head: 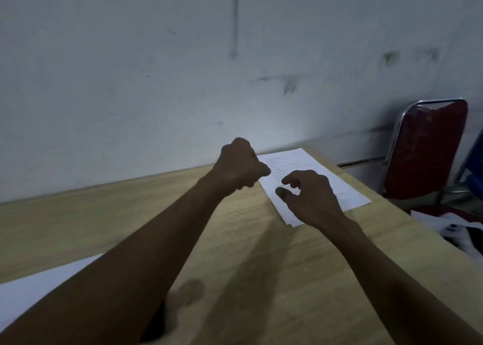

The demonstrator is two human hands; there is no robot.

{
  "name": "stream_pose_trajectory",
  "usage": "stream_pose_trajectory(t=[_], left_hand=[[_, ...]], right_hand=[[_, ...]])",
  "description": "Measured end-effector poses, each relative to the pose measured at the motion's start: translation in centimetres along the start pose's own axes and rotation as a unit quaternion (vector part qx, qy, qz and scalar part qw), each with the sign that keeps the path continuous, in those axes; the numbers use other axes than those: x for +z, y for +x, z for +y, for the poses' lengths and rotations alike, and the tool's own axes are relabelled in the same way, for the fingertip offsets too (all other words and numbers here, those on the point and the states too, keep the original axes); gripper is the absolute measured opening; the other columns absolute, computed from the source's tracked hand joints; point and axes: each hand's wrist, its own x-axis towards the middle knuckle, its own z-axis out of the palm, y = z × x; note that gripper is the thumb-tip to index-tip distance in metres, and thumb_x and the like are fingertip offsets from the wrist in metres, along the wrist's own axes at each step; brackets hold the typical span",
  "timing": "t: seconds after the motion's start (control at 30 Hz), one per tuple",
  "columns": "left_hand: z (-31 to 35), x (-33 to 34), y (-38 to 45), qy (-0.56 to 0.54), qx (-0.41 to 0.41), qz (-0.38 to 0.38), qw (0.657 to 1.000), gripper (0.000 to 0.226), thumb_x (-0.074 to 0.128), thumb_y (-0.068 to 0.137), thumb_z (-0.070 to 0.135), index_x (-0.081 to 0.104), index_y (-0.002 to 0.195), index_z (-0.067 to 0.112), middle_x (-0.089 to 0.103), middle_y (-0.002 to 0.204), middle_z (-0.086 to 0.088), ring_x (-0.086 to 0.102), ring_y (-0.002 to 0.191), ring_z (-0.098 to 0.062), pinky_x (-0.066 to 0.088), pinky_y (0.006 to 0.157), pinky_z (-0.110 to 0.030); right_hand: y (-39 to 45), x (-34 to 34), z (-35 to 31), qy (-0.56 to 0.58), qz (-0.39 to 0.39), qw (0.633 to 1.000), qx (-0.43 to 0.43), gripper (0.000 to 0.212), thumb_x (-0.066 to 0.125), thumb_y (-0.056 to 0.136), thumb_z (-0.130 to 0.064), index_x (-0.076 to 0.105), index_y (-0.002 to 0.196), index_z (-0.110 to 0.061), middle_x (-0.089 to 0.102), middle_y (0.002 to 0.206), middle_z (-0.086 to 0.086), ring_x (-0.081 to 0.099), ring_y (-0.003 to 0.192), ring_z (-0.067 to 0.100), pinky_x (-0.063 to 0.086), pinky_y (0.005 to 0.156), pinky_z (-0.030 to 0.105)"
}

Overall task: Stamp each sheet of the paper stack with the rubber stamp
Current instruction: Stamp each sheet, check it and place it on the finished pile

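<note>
a scuffed grey wall [156,70] backed the wooden tabletop [235,253]. the paper stack [337,180] lay at the tabletop's far right corner. the left hand [239,165] was fisted at the stack's left edge; whether it held the rubber stamp could not be told. the right hand [307,194] hovered over the top sheet, fingers loosely curled, holding nothing. for a clean imprint, the right hand should have pinned the sheet flat and the stamp been pressed straight down.

Wooden table [261,279] against scuffed wall [130,70]; red chair [426,148] at right
</note>
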Motion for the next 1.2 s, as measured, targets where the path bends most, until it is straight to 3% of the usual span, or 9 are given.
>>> stream_pose_trajectory(t=[0.1,0.2,0.33,0.43,0.6,0.8,0.93,1.07,1.2], left_hand=[[-0.7,-4.1,-4.0,-0.010,0.026,0.027,0.999,0.018,0.072,0.077,0.016,0.070,0.084,0.000,0.072,0.078,-0.018,0.072,0.069,-0.031,0.043,0.042,-0.021],[-2.5,-7.6,-8.1,-0.012,0.047,0.052,0.997,0.022,0.075,0.078,0.022,0.069,0.094,0.008,0.071,0.081,-0.009,0.070,0.061,-0.018,0.043,0.042,-0.019],[-5.2,-11.0,-13.2,-0.013,0.049,0.075,0.996,0.024,0.074,0.081,0.024,0.070,0.100,0.010,0.072,0.077,-0.005,0.069,0.061,-0.010,0.043,0.046,-0.014],[-7.5,-12.8,-16.6,-0.024,0.037,0.101,0.994,0.023,0.074,0.082,0.023,0.070,0.100,0.008,0.072,0.074,-0.005,0.070,0.063,-0.013,0.045,0.050,-0.017],[-11.1,-14.9,-20.9,-0.026,0.010,0.128,0.991,0.019,0.075,0.081,0.021,0.071,0.094,0.008,0.072,0.074,-0.009,0.071,0.065,-0.020,0.049,0.054,-0.022],[-15.1,-16.5,-24.1,-0.033,-0.025,0.151,0.988,0.016,0.074,0.081,0.017,0.072,0.093,0.007,0.072,0.076,-0.010,0.071,0.064,-0.019,0.047,0.050,-0.020],[-17.4,-17.2,-25.6,-0.035,-0.048,0.160,0.985,0.016,0.074,0.082,0.016,0.071,0.094,0.007,0.071,0.074,-0.010,0.071,0.064,-0.018,0.048,0.052,-0.022],[-20.0,-17.7,-27.0,-0.008,-0.065,0.168,0.984,0.020,0.075,0.081,0.020,0.071,0.098,0.010,0.071,0.078,-0.003,0.065,0.063,-0.011,0.044,0.053,-0.013],[-22.1,-17.8,-28.6,0.088,-0.048,0.110,0.989,0.036,0.078,0.079,0.029,0.067,0.111,0.018,0.066,0.110,0.004,0.057,0.096,-0.008,0.039,0.077,-0.014]], right_hand=[[-3.8,0.1,-4.1,0.030,-0.033,0.998,-0.035,0.024,0.072,0.084,-0.035,0.069,0.106,-0.026,0.065,0.098,-0.009,0.061,0.097,0.011,0.051,0.088,0.034],[-7.7,0.6,-7.9,0.055,-0.065,0.993,-0.076,0.023,0.071,0.085,-0.032,0.069,0.108,-0.026,0.067,0.091,-0.010,0.062,0.089,0.006,0.053,0.085,0.032],[-12.3,1.8,-12.3,0.075,-0.102,0.986,-0.108,0.035,0.065,0.086,-0.050,0.068,0.112,-0.028,0.068,0.093,-0.012,0.064,0.086,0.004,0.056,0.083,0.036],[-15.0,2.8,-15.0,0.037,-0.126,0.985,-0.110,0.056,0.059,0.079,-0.070,0.063,0.119,-0.032,0.065,0.101,-0.011,0.061,0.093,0.007,0.052,0.083,0.034],[-17.4,4.9,-17.7,-0.062,-0.150,0.981,-0.106,0.069,0.062,0.076,-0.070,0.051,0.132,-0.031,0.059,0.123,-0.006,0.054,0.114,0.016,0.043,0.087,0.034],[-18.4,6.6,-18.3,-0.091,-0.133,0.982,-0.097,0.043,0.068,0.077,-0.060,0.060,0.103,-0.027,0.064,0.105,-0.003,0.061,0.096,0.022,0.049,0.077,0.033],[-18.7,6.6,-18.8,-0.105,-0.129,0.981,-0.097,0.037,0.067,0.082,-0.054,0.059,0.102,-0.023,0.062,0.104,0.001,0.061,0.093,0.024,0.048,0.075,0.033],[-19.6,6.0,-20.1,-0.082,-0.092,0.988,-0.098,0.034,0.061,0.088,-0.052,0.055,0.104,-0.023,0.062,0.100,-0.002,0.060,0.093,0.023,0.044,0.074,0.033],[-21.0,6.7,-21.7,0.058,-0.098,0.988,-0.106,0.024,0.060,0.090,-0.045,0.051,0.098,-0.023,0.063,0.093,-0.004,0.061,0.084,0.015,0.051,0.071,0.034]])
